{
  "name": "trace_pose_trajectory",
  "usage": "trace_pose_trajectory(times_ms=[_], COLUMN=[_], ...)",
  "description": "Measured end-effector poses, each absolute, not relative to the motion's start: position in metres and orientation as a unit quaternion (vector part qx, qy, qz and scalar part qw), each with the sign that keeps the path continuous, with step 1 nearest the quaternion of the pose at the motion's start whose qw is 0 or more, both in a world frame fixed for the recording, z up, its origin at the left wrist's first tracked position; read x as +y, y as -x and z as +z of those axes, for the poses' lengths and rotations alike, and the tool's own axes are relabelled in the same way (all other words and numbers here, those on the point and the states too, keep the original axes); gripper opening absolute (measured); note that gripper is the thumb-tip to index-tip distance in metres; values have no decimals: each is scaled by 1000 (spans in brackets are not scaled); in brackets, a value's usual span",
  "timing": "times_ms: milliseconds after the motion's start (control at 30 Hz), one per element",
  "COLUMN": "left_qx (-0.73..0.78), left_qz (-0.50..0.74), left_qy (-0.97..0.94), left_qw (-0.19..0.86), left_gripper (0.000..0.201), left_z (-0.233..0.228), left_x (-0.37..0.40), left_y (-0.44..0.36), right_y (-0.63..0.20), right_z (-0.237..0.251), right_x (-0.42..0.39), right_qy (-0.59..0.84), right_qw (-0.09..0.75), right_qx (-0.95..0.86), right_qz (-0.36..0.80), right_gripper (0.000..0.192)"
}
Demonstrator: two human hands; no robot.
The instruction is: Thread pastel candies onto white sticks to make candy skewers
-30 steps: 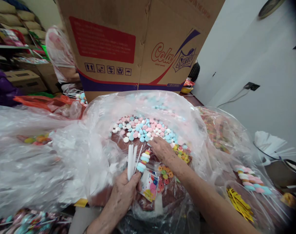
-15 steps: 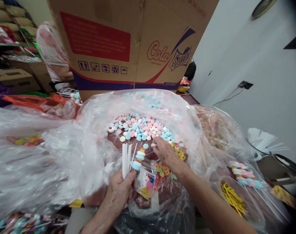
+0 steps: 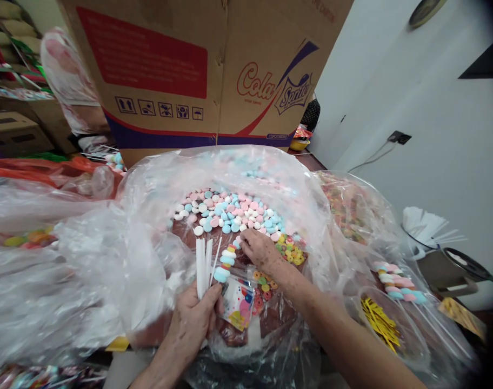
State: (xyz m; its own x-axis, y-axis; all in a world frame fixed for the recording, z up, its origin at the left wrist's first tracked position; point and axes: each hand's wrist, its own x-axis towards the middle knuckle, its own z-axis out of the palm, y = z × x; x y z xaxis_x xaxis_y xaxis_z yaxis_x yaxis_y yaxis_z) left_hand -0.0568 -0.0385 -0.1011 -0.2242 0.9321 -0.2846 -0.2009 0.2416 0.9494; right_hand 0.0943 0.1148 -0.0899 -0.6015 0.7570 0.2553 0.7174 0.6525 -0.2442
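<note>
Low in the frame, the left hand (image 3: 192,319) still grips white sticks (image 3: 203,259) and a half-threaded candy skewer (image 3: 226,262). Just above, the right hand (image 3: 260,249) has slid left, fingers pinching at pastel candies (image 3: 230,212) mid-frame. Cardboard box (image 3: 198,70) behind.

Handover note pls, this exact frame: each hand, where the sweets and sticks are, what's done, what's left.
Left hand: grip shut on a bundle of white sticks, a half-threaded candy skewer and a printed wrapper.
Right hand: fingers down on the heap of pastel candy discs in the clear plastic bag, at the skewer's top; whether it pinches one, can't tell.
Done: finished skewers lie at right, near yellow twist ties.
Left: the held skewer looks part-filled; the spare sticks are bare.
</note>
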Motion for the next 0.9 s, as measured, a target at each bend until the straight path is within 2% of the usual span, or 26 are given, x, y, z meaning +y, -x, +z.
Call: trace_pose_trajectory(times_ms=[233,567,800,900], left_qx=[583,590,595,593], left_qz=[523,517,513,513], left_qy=[-320,-327,-320,-311], left_qw=[534,527,529,537], left_gripper=[45,46,43,41], left_z=[-98,-97,-91,-87], left_x=[-39,-41,-37,-37], left_y=[57,57,55,54], right_y=[-90,-87,-82,-85], right_z=[-86,-88,-95,-91], right_x=[117,108,104,110], right_qy=[418,389,397,426], right_qw=[184,152,212,253], right_qx=[-888,-907,-883,-850], right_qz=[49,60,133,177], right_gripper=[15,18,21,14])
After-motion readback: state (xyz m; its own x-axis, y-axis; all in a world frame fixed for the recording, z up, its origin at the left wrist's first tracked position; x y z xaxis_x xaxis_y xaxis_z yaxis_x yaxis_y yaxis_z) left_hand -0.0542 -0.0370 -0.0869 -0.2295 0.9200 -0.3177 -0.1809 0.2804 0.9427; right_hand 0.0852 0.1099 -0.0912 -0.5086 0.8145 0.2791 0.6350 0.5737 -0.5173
